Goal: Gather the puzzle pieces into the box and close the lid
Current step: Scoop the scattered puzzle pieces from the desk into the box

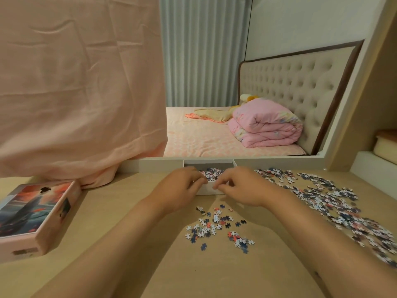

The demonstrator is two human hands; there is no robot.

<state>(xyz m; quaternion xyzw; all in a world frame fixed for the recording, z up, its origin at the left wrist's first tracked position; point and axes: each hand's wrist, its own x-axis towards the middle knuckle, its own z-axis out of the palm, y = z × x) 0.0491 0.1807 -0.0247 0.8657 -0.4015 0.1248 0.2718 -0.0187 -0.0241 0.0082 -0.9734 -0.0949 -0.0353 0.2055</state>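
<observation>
A white box stands open at the far middle of the desk, with a heap of puzzle pieces inside. My left hand and my right hand hover side by side over its near rim, fingers curled down round small handfuls of pieces that the fingers mostly hide. A small scatter of loose pieces lies just in front of the box. A much larger spread of pieces runs along the right side of the desk. The pink picture lid lies at the left.
A pink cloth hangs down to the desk at the back left, touching the lid's far corner. A white ledge runs behind the box, with a bed beyond it. A shelf unit rises at the right.
</observation>
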